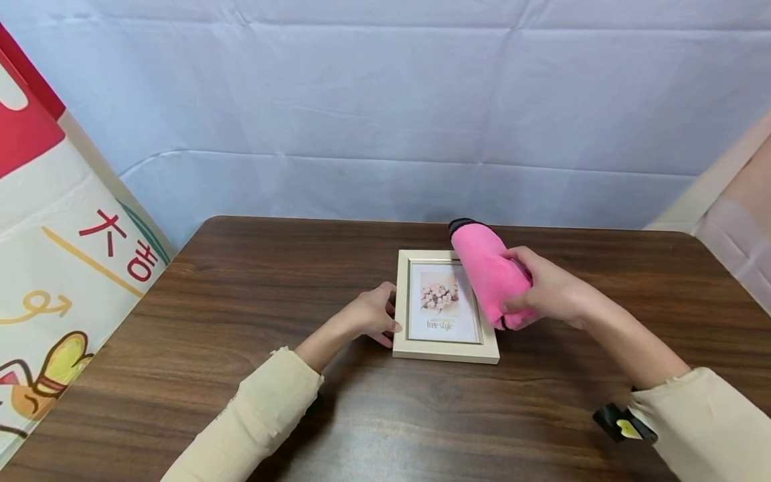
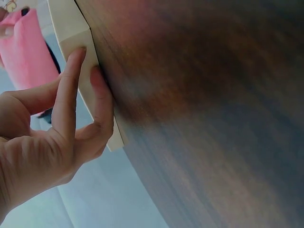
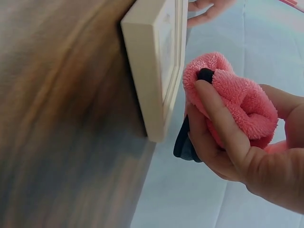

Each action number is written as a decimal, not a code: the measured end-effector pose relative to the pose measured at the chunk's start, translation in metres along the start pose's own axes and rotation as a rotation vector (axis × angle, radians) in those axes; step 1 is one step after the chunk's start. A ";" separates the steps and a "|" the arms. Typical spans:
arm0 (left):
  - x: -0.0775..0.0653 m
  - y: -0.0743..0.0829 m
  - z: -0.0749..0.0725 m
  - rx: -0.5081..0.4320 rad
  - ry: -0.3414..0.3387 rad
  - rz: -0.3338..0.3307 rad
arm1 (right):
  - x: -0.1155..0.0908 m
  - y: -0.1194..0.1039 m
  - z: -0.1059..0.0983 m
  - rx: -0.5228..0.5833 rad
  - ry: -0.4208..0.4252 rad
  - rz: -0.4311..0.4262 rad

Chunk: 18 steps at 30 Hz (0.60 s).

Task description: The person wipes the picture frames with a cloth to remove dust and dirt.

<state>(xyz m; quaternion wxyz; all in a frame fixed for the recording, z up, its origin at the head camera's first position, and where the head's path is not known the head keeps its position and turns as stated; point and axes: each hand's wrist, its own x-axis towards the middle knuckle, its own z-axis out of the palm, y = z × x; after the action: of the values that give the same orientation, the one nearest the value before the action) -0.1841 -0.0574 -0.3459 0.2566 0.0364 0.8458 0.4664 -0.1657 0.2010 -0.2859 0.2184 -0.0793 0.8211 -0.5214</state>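
Note:
A cream picture frame with a flower print lies face up on the wooden table. At its left edge is my left hand, whose fingertips press against the frame's side, as the left wrist view shows. My right hand grips a rolled pink plush cloth with black trim. This roll is tilted over the frame's right side and covers part of the print's right edge. In the right wrist view the hand's fingers wrap around the cloth's end; whether the cloth touches the frame, I cannot tell.
The dark wooden table reaches back to a pale hanging sheet. On the left hangs a printed banner with red characters and drawings. A black strap with a yellow mark hangs at the right sleeve.

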 end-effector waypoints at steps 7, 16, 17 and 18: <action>0.001 0.000 0.000 0.005 -0.001 -0.003 | 0.013 -0.012 0.007 -0.048 0.011 -0.004; 0.000 0.000 -0.001 -0.027 -0.010 0.003 | 0.033 -0.013 0.023 -0.086 0.009 0.015; 0.000 0.000 -0.001 -0.027 -0.010 0.004 | 0.035 -0.013 0.024 -0.095 0.009 0.017; 0.000 0.000 -0.002 -0.029 -0.010 0.005 | 0.037 -0.013 0.026 -0.111 0.010 0.019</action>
<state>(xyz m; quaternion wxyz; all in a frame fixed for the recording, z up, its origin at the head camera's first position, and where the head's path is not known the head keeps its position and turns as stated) -0.1847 -0.0589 -0.3453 0.2601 0.0369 0.8376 0.4790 -0.1888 0.1604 -0.2940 0.2143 -0.0809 0.8507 -0.4732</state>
